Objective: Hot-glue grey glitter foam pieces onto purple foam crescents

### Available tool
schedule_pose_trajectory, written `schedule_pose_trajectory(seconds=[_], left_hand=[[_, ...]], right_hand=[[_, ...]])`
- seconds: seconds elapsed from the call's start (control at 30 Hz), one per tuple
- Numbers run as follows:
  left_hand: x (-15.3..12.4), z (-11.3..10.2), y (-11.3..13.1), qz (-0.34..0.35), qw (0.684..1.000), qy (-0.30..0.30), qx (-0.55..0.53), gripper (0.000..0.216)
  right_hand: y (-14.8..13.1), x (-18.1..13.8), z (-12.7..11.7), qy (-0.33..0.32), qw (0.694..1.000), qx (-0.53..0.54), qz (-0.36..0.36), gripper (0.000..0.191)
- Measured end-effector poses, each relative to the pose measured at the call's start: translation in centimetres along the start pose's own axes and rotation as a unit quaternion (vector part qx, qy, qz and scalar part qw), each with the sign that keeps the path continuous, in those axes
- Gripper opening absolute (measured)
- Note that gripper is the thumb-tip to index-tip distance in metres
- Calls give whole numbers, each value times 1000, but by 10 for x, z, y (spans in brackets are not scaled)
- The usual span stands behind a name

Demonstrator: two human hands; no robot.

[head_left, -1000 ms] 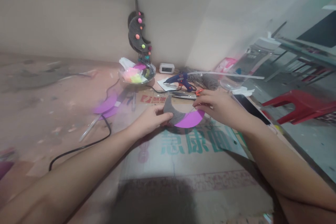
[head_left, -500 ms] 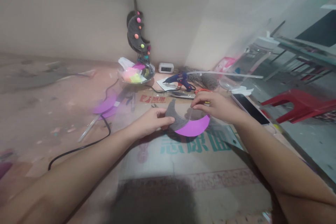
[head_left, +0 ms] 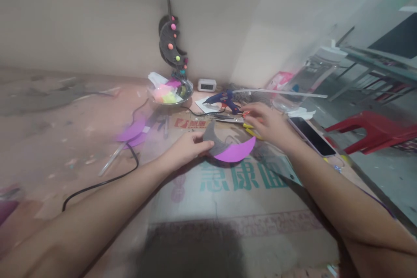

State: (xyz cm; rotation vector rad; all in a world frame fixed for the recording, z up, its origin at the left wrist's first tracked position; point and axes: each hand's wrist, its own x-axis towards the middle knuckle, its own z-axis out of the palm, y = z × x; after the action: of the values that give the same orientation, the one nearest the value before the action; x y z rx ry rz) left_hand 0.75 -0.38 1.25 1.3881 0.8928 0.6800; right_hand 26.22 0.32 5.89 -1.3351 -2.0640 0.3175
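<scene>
My left hand [head_left: 196,144] is closed on a crescent [head_left: 236,151], its thumb pressed on the part wrapped in grey yarn; the other end shows bare purple. My right hand [head_left: 265,121] is off the crescent, fingers stretched out and apart beside the handle of a blue glue gun [head_left: 224,99]. Whether the fingertips touch the handle I cannot tell. Under that hand lie yellow-handled pliers [head_left: 252,131] and a pair of scissors [head_left: 233,119], partly covered. A long clear glue stick [head_left: 280,93] sticks out of the gun's back.
A cardboard sheet [head_left: 208,208] covers the table. Behind stand a bowl of coloured scraps [head_left: 169,95], a yarn-wrapped moon with pompoms [head_left: 169,43] and a small clock [head_left: 206,84]. A phone [head_left: 312,136] and a clear jug [head_left: 309,76] are at right; purple pieces [head_left: 134,132] and a cable [head_left: 97,178] at left.
My right hand has left the crescent, moving up toward the glue gun's handle, its fingers opening out. The crescent has shifted slightly up and left in my left hand.
</scene>
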Motion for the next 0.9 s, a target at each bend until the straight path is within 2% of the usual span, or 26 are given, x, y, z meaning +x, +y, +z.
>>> schedule_pose_trajectory(seconds=[0.07,0.13,0.23,0.3,0.37,0.43,0.53,0.6,0.73,0.9], left_hand=[[1,-1,0,4,1000,22,-8,18],[1,-1,1,8,1000,27,-6,18],[0,-1,4,23,999,18,19,16],[-1,0,6,39,998,6,41,17],[-1,1,6,55,997,3,47,19],[-1,3,4,72,997,24,11,24],[0,5,-1,97,990,59,-86,36],[0,7,-5,98,988,59,-102,36],[-3,11,-11,101,994,38,-1,30],[-7,12,-12,114,989,48,82,26]], right_hand=[[-5,-2,-3,50,999,-21,-3,25],[-16,-6,0,38,999,-23,-14,25],[-32,-13,14,-51,997,-25,-43,23],[-37,-16,25,-123,992,-1,-35,24],[-37,-17,33,-185,981,47,19,26],[-34,-17,37,-214,966,108,94,29],[-30,-17,40,-181,947,196,181,32],[-27,-18,42,-136,938,241,208,35],[-24,-23,49,-82,933,285,205,37],[-24,-26,56,-76,938,275,199,36]])
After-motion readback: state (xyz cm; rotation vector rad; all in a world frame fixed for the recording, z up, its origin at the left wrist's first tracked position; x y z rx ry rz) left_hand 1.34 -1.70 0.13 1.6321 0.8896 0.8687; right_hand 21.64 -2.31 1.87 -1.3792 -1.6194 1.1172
